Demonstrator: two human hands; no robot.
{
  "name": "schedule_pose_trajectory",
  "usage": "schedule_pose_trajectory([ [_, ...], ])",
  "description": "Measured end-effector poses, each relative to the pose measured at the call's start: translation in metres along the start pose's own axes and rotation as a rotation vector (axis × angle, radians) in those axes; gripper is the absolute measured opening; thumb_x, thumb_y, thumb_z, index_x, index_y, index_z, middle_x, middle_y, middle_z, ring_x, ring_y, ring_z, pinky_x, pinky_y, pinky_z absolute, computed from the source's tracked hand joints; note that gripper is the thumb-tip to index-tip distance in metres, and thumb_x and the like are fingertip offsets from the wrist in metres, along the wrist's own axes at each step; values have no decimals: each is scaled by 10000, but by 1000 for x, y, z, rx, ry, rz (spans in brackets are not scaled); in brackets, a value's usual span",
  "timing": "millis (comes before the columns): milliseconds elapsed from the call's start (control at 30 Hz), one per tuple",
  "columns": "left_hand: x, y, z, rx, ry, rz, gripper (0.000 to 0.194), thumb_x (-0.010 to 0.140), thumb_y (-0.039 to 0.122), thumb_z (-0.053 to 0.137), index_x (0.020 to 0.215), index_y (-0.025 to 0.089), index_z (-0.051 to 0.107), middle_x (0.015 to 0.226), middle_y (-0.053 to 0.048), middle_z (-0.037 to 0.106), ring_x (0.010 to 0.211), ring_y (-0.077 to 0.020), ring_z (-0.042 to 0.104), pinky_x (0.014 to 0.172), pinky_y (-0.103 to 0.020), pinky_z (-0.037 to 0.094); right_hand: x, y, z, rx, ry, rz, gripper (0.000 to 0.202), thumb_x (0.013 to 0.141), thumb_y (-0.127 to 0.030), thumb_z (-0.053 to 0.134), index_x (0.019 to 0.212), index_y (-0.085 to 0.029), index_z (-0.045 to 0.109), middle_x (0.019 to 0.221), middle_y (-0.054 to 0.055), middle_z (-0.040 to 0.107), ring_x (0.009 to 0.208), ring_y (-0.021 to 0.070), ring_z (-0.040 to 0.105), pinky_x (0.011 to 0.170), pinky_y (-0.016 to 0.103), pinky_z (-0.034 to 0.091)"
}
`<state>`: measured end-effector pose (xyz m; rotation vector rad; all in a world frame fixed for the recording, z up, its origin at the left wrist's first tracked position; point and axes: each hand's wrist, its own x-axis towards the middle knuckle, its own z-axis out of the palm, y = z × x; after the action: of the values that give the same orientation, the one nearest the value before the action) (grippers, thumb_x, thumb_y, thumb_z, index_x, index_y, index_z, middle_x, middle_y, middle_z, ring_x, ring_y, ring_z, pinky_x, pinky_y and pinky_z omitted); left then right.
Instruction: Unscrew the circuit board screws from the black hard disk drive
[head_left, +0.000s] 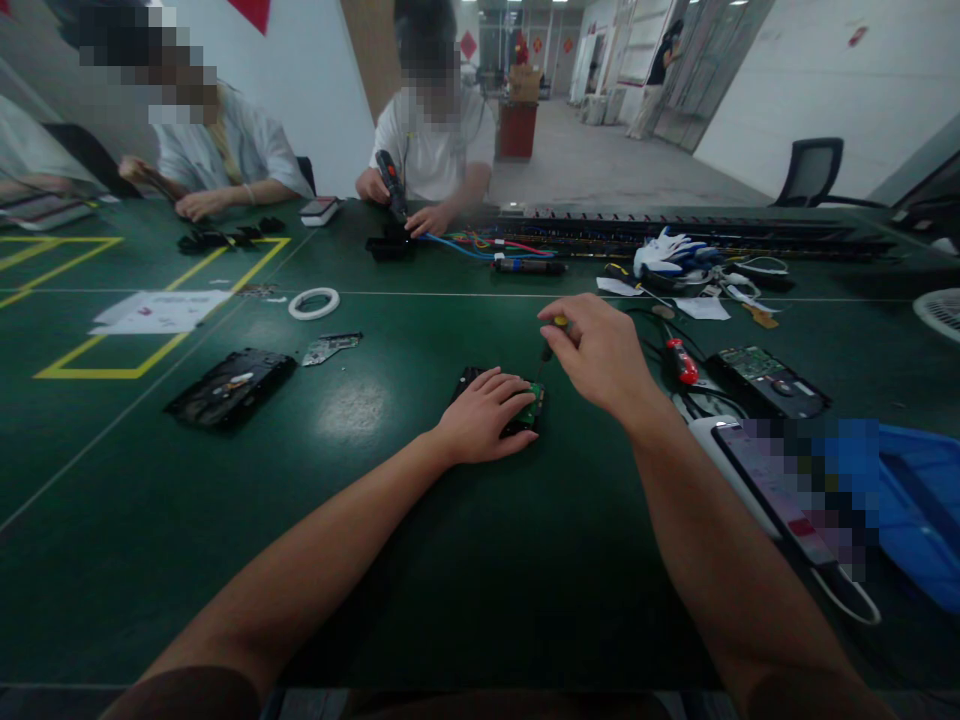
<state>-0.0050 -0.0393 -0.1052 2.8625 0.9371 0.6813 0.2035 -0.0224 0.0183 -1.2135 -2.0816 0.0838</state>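
Note:
A hard drive [537, 398] with a green circuit board lies on the green table in front of me, partly hidden by my left hand [491, 418]. That hand rests flat across it with the fingers spread. My right hand [600, 350] pinches a small screwdriver [560, 323] by its yellow-topped handle. The shaft points down at the right edge of the drive; whether the tip touches it I cannot tell. Left of my hands sits an opened drive casing [232, 388], with a loose metal plate [331, 347] beyond it. Another hard drive [772, 380], board side up, lies to the right.
Red-handled pliers [681, 362], a phone [787, 490] and a blue tray [922, 500] are at the right. White-blue gloves [671, 253] lie farther back. A white tape roll [314, 303] and papers [161, 311] lie left. Across the table, a person [431, 150] holds a power screwdriver [391, 185].

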Motion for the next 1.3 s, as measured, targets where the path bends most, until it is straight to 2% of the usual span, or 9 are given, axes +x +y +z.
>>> schedule_pose_trajectory([
  [167, 0, 0, 0, 7, 1, 0, 594, 986, 590, 574, 1440, 207, 572, 1466, -122, 608, 1413, -310, 536, 1282, -577, 300, 0, 0, 2, -29, -8, 65, 159, 911, -187, 585, 1021, -230, 692, 982, 77, 724, 831, 245, 635, 823, 427, 485],
  [367, -1, -1, 1, 5, 1, -2, 595, 984, 595, 575, 1440, 212, 573, 1462, -119, 609, 1421, -308, 531, 1289, -576, 287, 0, -3, 0, -7, -2, 34, 103, 964, -307, 625, 916, -246, 692, 1025, 90, 681, 918, 256, 632, 823, 413, 485],
  [467, 0, 0, 1, 5, 1, -5, 596, 981, 596, 580, 1437, 213, 577, 1459, -120, 612, 1415, -310, 537, 1290, -575, 286, -1, -1, 0, -13, -11, 18, 67, 955, -264, 625, 978, -249, 686, 1045, 90, 699, 967, 272, 639, 866, 430, 480],
  [567, 0, 1, 0, 10, -5, -7, 597, 986, 592, 574, 1435, 198, 579, 1465, -125, 609, 1415, -313, 536, 1290, -571, 288, -1, 0, 1, -17, 7, 43, 147, 926, -211, 613, 1060, -231, 671, 1050, 94, 719, 917, 264, 646, 853, 426, 476],
  [700, 0, 1, -1, 17, -7, -7, 595, 992, 602, 560, 1431, 200, 581, 1467, -122, 608, 1420, -311, 531, 1287, -571, 293, -1, -1, 4, -28, -10, 85, 189, 883, -179, 600, 1057, -221, 662, 1004, 89, 727, 814, 245, 632, 810, 418, 479],
  [833, 0, 0, 0, 20, -13, -4, 600, 993, 605, 557, 1428, 194, 582, 1469, -124, 606, 1420, -309, 531, 1286, -568, 296, -1, 0, 4, -54, 1, 84, 177, 871, -184, 601, 1032, -221, 665, 1003, 102, 711, 853, 264, 631, 831, 436, 487],
  [1100, 0, 0, -1, 1, -6, -5, 589, 980, 598, 580, 1427, 214, 588, 1461, -120, 612, 1421, -315, 531, 1281, -586, 298, -1, -3, -1, -6, -30, 48, 192, 898, -195, 600, 1034, -237, 729, 1042, 91, 685, 868, 244, 636, 823, 419, 500],
  [1233, 0, 0, -1, 7, -4, -1, 587, 980, 596, 579, 1421, 208, 593, 1456, -124, 615, 1412, -314, 538, 1284, -583, 294, -1, -5, -2, 6, -57, 13, 167, 987, -319, 580, 964, -251, 731, 998, 73, 685, 913, 249, 638, 847, 417, 489],
  [1300, 0, 0, 0, 9, -2, 1, 590, 982, 596, 576, 1418, 198, 595, 1454, -129, 615, 1411, -314, 538, 1285, -581, 293, -1, -4, -2, -7, -64, 8, 177, 1000, -331, 571, 948, -253, 721, 988, 72, 693, 935, 259, 640, 862, 427, 484],
])
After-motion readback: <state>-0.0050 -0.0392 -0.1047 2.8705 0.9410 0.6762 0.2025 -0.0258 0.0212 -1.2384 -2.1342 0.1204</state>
